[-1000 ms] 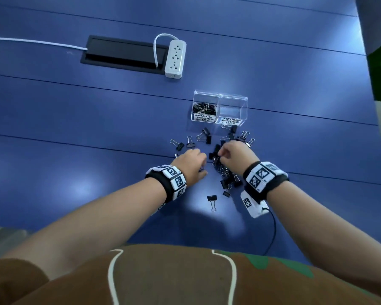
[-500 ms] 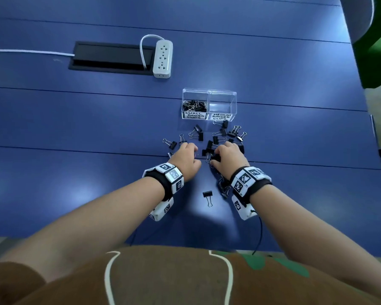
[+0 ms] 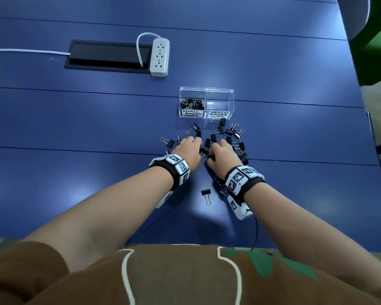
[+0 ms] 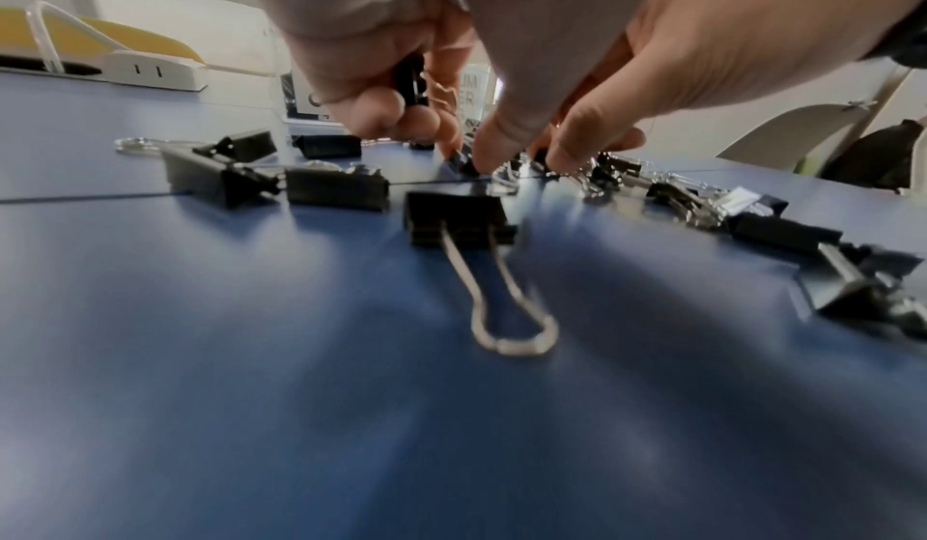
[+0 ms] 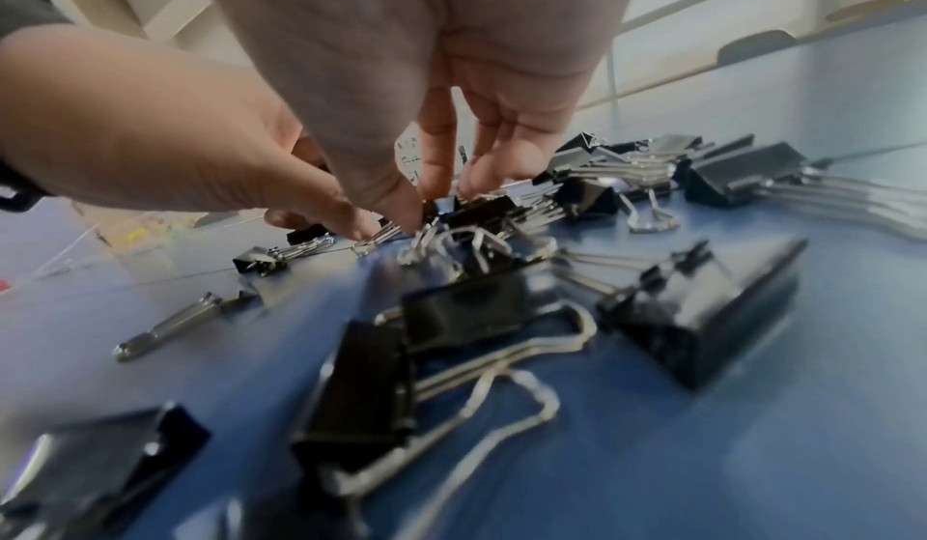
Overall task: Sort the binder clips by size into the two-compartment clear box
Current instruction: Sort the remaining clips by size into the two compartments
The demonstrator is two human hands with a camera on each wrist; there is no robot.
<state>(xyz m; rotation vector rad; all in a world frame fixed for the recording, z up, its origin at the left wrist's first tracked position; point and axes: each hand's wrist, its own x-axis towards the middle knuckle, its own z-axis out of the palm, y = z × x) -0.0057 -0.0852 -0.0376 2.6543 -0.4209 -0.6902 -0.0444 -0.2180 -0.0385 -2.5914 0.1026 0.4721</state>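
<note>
Black binder clips [image 3: 220, 137] with silver wire handles lie scattered just in front of the clear box [image 3: 206, 102] — its left compartment, labelled small, holds a heap; the medium one looks empty.

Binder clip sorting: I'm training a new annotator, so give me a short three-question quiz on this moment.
1. True or false: in the clear box, the compartment labelled MEDIUM BINDER CLIPS already holds clips.
2. In the left wrist view, what do the curled fingers of the left hand hold? A) a black binder clip B) a cable C) nothing
3. Fill in: one lone binder clip lies apart from the pile, nearer the person, between the two ____.

Key: 1 false, it looks empty and only the SMALL side holds clips; 2 A; 3 wrists.
</note>
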